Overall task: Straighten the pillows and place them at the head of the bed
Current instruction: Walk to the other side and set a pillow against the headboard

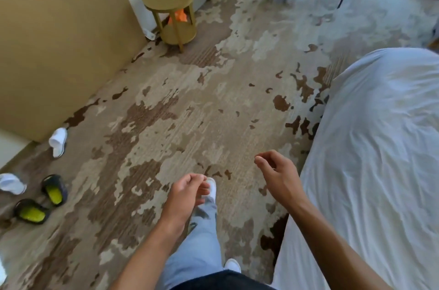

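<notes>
We stand on a patterned carpet (180, 104) that fills most of the view, with the bed (380, 159) running along our right side under a rumpled white sheet. No pillow shows anywhere in this view, neither on the stretch of bed we can see nor on the floor, so we cannot tell where the pillows lie; they are out of sight. Against the wall ahead stands a small round side table (169, 8), and at the far left lie a pair of dark slippers (42, 201) with yellow insoles. Our left hand (187, 192) and right hand (278, 173) hang in front of us over the carpet, fingers loosely curled and holding nothing. We judge the task barely begun: finding, straightening and placing the pillows all remain.
</notes>
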### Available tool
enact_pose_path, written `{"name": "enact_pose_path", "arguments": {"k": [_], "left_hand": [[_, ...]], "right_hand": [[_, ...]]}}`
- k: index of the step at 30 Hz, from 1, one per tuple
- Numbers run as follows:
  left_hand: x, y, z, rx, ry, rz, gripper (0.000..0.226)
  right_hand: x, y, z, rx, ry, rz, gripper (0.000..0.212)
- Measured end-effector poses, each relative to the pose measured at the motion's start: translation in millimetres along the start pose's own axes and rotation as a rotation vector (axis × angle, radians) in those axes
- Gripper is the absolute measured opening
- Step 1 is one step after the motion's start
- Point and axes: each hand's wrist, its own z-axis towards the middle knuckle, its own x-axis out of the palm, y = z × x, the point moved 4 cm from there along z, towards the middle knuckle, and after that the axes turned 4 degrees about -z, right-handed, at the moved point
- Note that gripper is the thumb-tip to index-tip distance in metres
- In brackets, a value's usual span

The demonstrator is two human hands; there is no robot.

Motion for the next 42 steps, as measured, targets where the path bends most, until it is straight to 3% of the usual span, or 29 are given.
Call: {"name": "enact_pose_path", "arguments": {"k": [8,15,18,25,34,38,42], "left_hand": [[117,-141,176,0.000,0.272,0.149,0.022],[282,-261,263,0.071,0.664,0.324,0.021],[355,-303,303,0.123,0.752,0.365,0.022],[486,-395,420,0.164,0.722,0.511,0.022],[638,-504,552,0.141,0.597,0.503,0.022],[740,-536,602,0.123,0.661,0.537,0.023],[870,-569,643,0.115,0.819,0.600,0.023]], "right_hand": [[-53,1,134,0.236,-0.201,-0.029,0.014],[-117,-14,211,0.476,-0.483,0.067,0.013],[-146,-28,265,0.532,-0.552,0.106,0.015],[-244,-40,451,0.487,-0.555,0.212,0.013],[-438,-11,689,0.318,-0.631,0.184,0.015],[-510,-29,761,0.338,-0.683,0.167,0.013],[-571,-58,810,0.487,-0.780,0.166,0.015]]}}
